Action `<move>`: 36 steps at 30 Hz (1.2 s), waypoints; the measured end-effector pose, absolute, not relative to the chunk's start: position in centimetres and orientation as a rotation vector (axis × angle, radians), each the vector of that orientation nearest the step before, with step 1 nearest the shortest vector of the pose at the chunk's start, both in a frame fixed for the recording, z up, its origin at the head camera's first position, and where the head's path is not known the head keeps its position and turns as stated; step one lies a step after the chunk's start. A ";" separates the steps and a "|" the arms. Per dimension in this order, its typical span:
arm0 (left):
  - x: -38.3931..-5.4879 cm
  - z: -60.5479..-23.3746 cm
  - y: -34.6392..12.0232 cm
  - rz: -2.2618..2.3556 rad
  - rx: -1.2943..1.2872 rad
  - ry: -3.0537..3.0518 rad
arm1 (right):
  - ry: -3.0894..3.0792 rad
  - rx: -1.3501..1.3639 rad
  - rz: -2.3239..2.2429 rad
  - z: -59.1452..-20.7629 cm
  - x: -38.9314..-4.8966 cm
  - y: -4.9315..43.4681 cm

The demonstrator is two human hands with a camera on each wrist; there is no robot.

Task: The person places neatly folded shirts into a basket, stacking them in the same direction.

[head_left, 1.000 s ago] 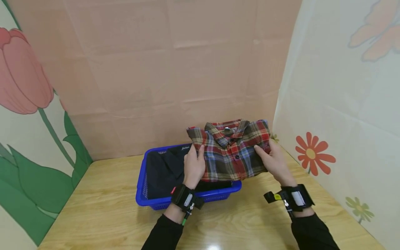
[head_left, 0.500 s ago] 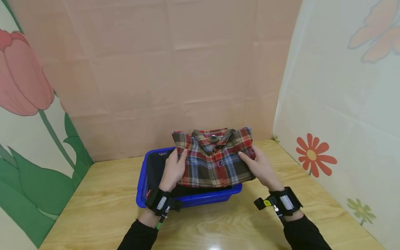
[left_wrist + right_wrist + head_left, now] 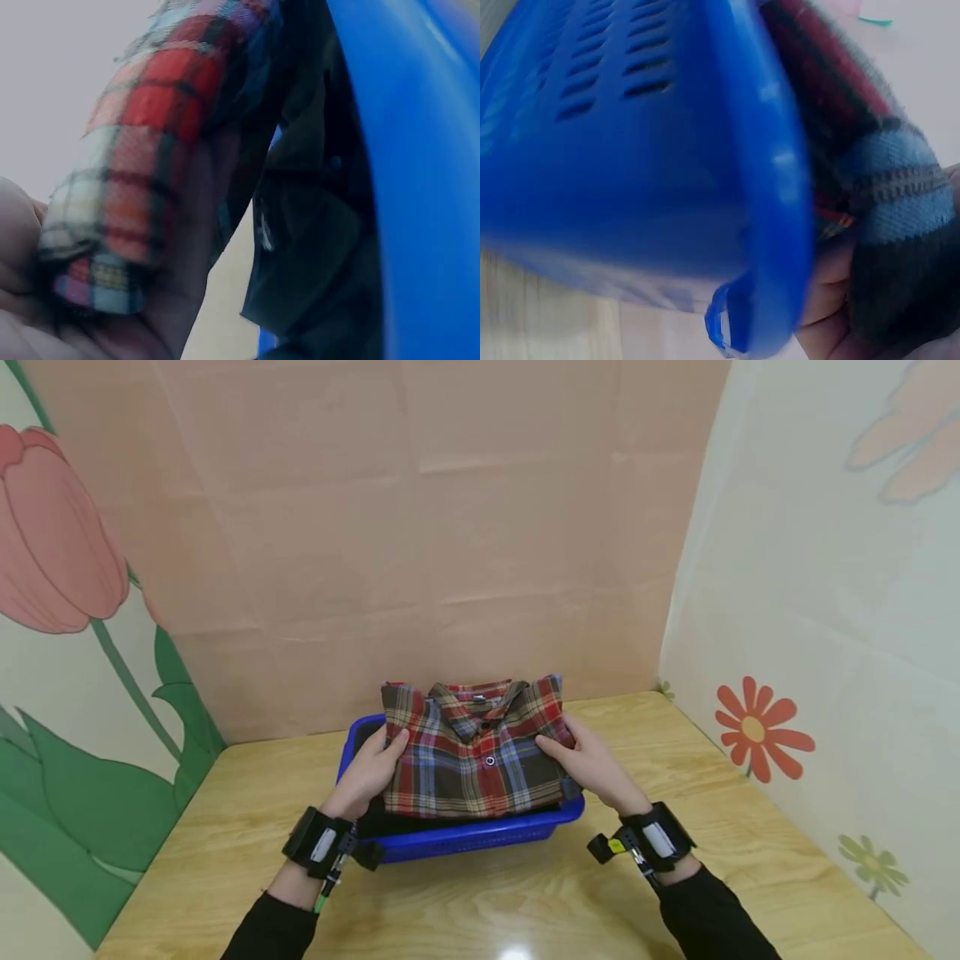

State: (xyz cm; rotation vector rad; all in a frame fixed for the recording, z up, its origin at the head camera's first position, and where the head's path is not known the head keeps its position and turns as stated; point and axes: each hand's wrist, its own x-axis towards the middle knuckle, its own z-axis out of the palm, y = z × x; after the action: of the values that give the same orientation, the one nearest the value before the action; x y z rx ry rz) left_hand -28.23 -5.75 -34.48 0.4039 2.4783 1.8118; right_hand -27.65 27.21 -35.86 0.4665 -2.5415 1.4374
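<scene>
A folded plaid shirt point(image 3: 468, 777), collar toward the back wall, is held over the blue plastic basket point(image 3: 465, 842). My left hand point(image 3: 369, 770) pinches its left side, thumb on top and fingers underneath. On the opposite side my right hand point(image 3: 602, 768) grips the shirt the same way, close to the basket's right rim. The left wrist view shows the shirt's rolled edge between thumb and fingers, with dark folded clothing point(image 3: 315, 247) below it inside the basket. Most of that dark clothing is hidden under the shirt in the head view.
The basket stands on a light wood table point(image 3: 480, 910), near the pinkish-brown back wall point(image 3: 420, 543). A white wall with printed flowers point(image 3: 765, 731) borders the table on the right. A tulip-printed wall point(image 3: 67, 535) is on the left.
Both hands have carried the plaid shirt left and slightly lower, from over the basket's right part to over its middle. It now covers most of the dark clothing.
</scene>
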 end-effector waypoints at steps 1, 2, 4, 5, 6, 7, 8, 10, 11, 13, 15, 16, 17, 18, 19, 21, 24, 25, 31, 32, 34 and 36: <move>-28.2 -34.5 -6.1 1.795 0.407 2.471 | -2.556 0.469 1.396 -35.9 -27.7 27.0; -28.2 -34.5 -6.4 1.777 0.407 2.469 | -2.567 0.480 1.354 -35.9 -27.7 26.9; -28.2 -34.7 -7.0 1.760 0.410 2.469 | -2.581 0.503 1.267 -35.9 -27.9 26.5; -28.3 -34.9 -7.2 1.754 0.411 2.470 | -2.582 0.524 1.227 -35.9 -28.0 26.4; -28.3 -35.0 -7.4 1.752 0.406 2.462 | -2.583 0.546 1.184 -36.0 -28.1 26.3; -28.7 -35.5 -7.7 1.760 0.414 2.453 | -2.581 0.569 1.141 -36.3 -28.6 26.3; -28.8 -35.6 -7.9 1.760 0.414 2.451 | -2.579 0.601 1.103 -36.3 -28.7 26.2; -28.9 -35.6 -8.3 1.758 0.411 2.438 | -2.575 0.639 1.038 -36.3 -28.8 25.9; -29.0 -35.5 -8.5 1.754 0.411 2.425 | -2.572 0.656 1.021 -36.2 -28.9 25.8; -29.0 -35.4 -8.9 1.735 0.408 2.405 | -2.575 0.681 1.000 -36.2 -29.0 25.6; -29.1 -35.3 -9.4 1.717 0.405 2.383 | -2.591 0.697 0.999 -36.1 -29.1 25.4; -29.1 -35.3 -9.6 1.705 0.413 2.366 | -2.600 0.704 0.997 -36.1 -29.2 25.3; -29.1 -35.3 -9.8 1.697 0.418 2.347 | -2.614 0.711 0.999 -36.1 -29.2 25.2; -29.2 -35.3 -10.0 1.690 0.421 2.332 | -2.627 0.718 0.994 -36.0 -29.2 25.1; -29.2 -35.3 -10.1 1.687 0.416 2.324 | -2.641 0.727 0.994 -36.0 -29.2 25.0; -29.2 -35.3 -10.5 1.657 0.414 2.330 | -2.661 0.748 0.995 -36.0 -29.3 24.8; -29.3 -35.3 -11.1 1.605 0.397 2.360 | -2.664 0.763 0.997 -36.0 -29.4 24.6; -29.3 -35.2 -11.2 1.589 0.393 2.372 | -2.661 0.770 0.995 -36.0 -29.5 24.5; -29.6 -35.6 -11.7 1.539 0.405 2.394 | -2.667 0.755 0.887 -35.8 -29.5 24.0; -29.7 -35.7 -11.8 1.536 0.406 2.395 | -2.671 0.749 0.867 -35.8 -29.4 24.0; -29.8 -36.0 -11.7 1.533 0.403 2.395 | -2.683 0.734 0.833 -35.9 -29.4 24.0; -29.9 -36.3 -11.7 1.528 0.405 2.394 | -2.690 0.723 0.807 -35.9 -29.3 24.1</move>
State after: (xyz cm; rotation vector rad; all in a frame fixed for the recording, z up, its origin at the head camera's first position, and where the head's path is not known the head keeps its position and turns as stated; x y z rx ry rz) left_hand -29.87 -11.65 -36.26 0.4049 2.3945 1.5280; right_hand -29.32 24.11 -35.94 0.7231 -2.6895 0.8067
